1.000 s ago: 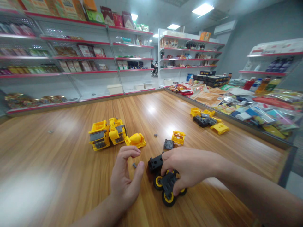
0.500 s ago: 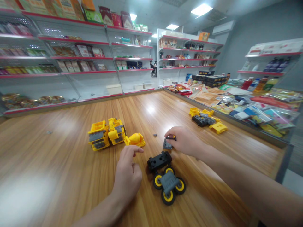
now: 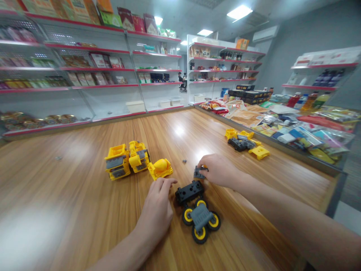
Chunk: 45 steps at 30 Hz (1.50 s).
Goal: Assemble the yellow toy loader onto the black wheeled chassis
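Note:
My right hand (image 3: 218,170) is closed at the fingertips over a small grey toy part (image 3: 199,172) on the wooden table, and its fingers partly cover the part. Left of the black toy chassis (image 3: 188,191), my left hand (image 3: 158,205) hovers with its index finger stretched out; I see nothing in it. Just below the chassis lies a grey wheel base (image 3: 201,216) with black tyres and yellow hubs. A yellow mixer drum piece (image 3: 160,168) rests beyond my left fingers. A tiny grey piece (image 3: 184,161) sits between the drum piece and my right hand.
Two yellow toy trucks (image 3: 126,160) stand on the left. More yellow and black toy parts (image 3: 242,143) lie at the right, near the table edge. Another small grey piece (image 3: 58,158) is far left. Packaged goods (image 3: 282,124) fill the neighbouring surface; shelves (image 3: 113,69) line the back.
My right hand has come down onto the grey part; the small dark piece seen in its fingers earlier is now mostly hidden. My left hand has shifted right, towards the chassis.

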Motion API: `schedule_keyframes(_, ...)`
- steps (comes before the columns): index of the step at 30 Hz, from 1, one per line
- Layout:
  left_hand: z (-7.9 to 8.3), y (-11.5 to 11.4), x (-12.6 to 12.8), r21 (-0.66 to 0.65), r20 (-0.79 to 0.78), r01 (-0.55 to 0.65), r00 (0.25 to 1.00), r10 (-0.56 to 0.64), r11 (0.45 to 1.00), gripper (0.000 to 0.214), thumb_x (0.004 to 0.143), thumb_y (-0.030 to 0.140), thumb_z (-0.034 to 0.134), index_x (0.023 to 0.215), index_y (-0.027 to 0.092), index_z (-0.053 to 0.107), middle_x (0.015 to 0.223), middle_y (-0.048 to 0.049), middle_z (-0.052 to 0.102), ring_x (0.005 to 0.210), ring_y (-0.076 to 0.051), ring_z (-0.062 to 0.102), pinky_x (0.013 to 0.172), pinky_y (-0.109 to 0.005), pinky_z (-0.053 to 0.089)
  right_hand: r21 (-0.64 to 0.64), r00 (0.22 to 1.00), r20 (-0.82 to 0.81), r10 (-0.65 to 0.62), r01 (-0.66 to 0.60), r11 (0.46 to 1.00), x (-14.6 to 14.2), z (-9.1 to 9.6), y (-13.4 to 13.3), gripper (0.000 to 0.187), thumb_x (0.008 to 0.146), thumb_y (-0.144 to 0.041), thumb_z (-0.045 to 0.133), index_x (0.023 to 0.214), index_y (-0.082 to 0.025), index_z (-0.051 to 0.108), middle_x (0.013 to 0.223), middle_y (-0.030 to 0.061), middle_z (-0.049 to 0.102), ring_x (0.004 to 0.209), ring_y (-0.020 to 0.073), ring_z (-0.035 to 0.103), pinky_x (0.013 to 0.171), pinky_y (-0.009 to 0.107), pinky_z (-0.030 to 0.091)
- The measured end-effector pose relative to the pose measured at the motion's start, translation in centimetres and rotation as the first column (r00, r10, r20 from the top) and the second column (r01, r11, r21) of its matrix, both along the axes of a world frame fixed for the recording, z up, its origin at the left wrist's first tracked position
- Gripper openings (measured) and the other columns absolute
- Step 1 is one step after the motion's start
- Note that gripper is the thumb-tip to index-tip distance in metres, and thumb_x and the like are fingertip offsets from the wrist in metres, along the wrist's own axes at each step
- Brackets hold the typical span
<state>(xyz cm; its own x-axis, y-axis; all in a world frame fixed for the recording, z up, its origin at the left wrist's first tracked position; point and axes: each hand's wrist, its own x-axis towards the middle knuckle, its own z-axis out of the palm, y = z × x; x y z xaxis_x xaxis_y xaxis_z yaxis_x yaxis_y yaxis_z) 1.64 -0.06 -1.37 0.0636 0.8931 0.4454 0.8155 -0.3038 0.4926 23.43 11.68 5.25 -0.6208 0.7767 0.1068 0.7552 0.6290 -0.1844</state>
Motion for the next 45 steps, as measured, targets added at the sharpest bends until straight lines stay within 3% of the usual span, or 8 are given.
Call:
schedule_keyframes(10, 0.3, 0.2, 0.2, 0.034, 0.099, 0.024, 0.995, -0.028, 0.999, 0.044, 0.079, -0.003, 0.038, 0.111, 0.019, 0.058, 0.104, -0.0094, 0.06, 0.1, -0.023, 0.062, 0.087, -0.04, 0.054, -0.019, 0.998, -0.056, 0.036, -0.037, 0.999, -0.2, 0.2, -0.2, 0.021, 0.086, -0.029, 0.058, 0.095, -0.023, 0.076, 0.094, 0.0067, 0.075, 0.09, 0.0197, 0.066, 0.078, 0.027, 0.042)
schedule_keyframes(16, 0.6, 0.4, 0.1, 0.002, 0.16, -0.008, 0.987, 0.008, 1.0, 0.031, 0.084, 0.002, 0.042, 0.103, 0.019, 0.06, 0.099, -0.0081, 0.064, 0.092, -0.022, 0.065, 0.079, -0.037, 0.055, 0.047, 0.989, -0.076, -0.125, 0.129, 0.991, 0.5, 3.3, -1.0, 0.031, 0.089, -0.035, 0.052, 0.079, -0.016, 0.075, 0.079, 0.0101, 0.074, 0.071, 0.0182, 0.065, 0.058, 0.026, 0.035)
schedule_keyframes(19, 0.8, 0.5, 0.1, -0.005, 0.195, -0.049, 0.979, 0.049, 0.999, 0.024, 0.086, 0.005, 0.047, 0.099, 0.019, 0.061, 0.096, -0.0071, 0.064, 0.088, -0.021, 0.065, 0.076, -0.036, 0.055, -0.128, 0.967, 0.158, -0.2, 0.221, 0.967, 2.2, 5.2, -1.1, 0.036, 0.085, -0.037, 0.054, 0.065, -0.013, 0.072, 0.06, 0.0113, 0.069, 0.053, 0.0177, 0.06, 0.049, 0.027, 0.032)
schedule_keyframes(22, 1.1, 0.3, 0.2, 0.087, 0.238, -0.063, 0.97, 0.04, 0.994, 0.019, 0.088, 0.007, 0.05, 0.099, 0.019, 0.061, 0.099, -0.0067, 0.063, 0.091, -0.02, 0.063, 0.079, -0.035, 0.054, -0.404, 0.919, 0.354, -0.172, 0.316, 0.859, 3.9, 6.0, -0.8, 0.038, 0.083, -0.036, 0.056, 0.055, -0.013, 0.068, 0.053, 0.0101, 0.067, 0.047, 0.0164, 0.058, 0.048, 0.027, 0.037)
schedule_keyframes(27, 1.5, -0.8, 0.9, 0.331, 0.247, 0.188, 0.929, -0.277, 0.925, 0.026, 0.087, 0.002, 0.055, 0.105, 0.02, 0.061, 0.107, -0.0079, 0.06, 0.101, -0.018, 0.062, 0.088, -0.03, 0.053, -0.442, 0.848, 0.517, -0.12, 0.385, 0.81, 4.9, 5.5, 0.2, 0.039, 0.076, -0.036, 0.062, 0.043, -0.015, 0.059, 0.059, 0.0108, 0.069, 0.05, 0.0156, 0.058, 0.05, 0.027, 0.04)
schedule_keyframes(31, 1.7, -1.4, 1.5, 0.285, 0.182, 0.395, 0.872, -0.454, 0.873, 0.03, 0.088, -0.002, 0.053, 0.106, 0.02, 0.061, 0.106, -0.0071, 0.059, 0.097, -0.014, 0.063, 0.084, -0.023, 0.054, -0.459, 0.824, 0.561, -0.076, 0.386, 0.8, 4.4, 4.7, 0.7, 0.036, 0.071, -0.035, 0.067, 0.043, -0.014, 0.058, 0.062, 0.0105, 0.07, 0.055, 0.0171, 0.06, 0.052, 0.027, 0.04)
schedule_keyframes(39, 1.7, -1.2, 1.3, 0.252, 0.185, 0.427, 0.859, -0.476, 0.868, 0.034, 0.086, -0.005, 0.053, 0.11, 0.019, 0.059, 0.111, -0.0079, 0.055, 0.101, -0.013, 0.061, 0.087, -0.022, 0.053, -0.474, 0.843, 0.537, 0.001, 0.301, 0.827, 3.1, 4.4, -0.1, 0.014, 0.065, -0.024, 0.065, 0.056, -0.012, 0.067, 0.07, 0.0079, 0.073, 0.065, 0.0182, 0.064, 0.052, 0.025, 0.038)
schedule_keyframes(45, 1.8, -1.2, 1.0, 0.295, 0.196, 0.36, 0.884, -0.425, 0.885, 0.033, 0.086, -0.006, 0.05, 0.107, 0.018, 0.06, 0.109, -0.0082, 0.054, 0.1, -0.014, 0.059, 0.086, -0.025, 0.052, -0.54, 0.87, 0.489, 0.068, 0.241, 0.806, 3.5, 3.8, 0.1, 0.024, 0.069, -0.037, 0.067, 0.059, -0.015, 0.068, 0.069, 0.0054, 0.072, 0.059, 0.0153, 0.059, 0.051, 0.024, 0.037)
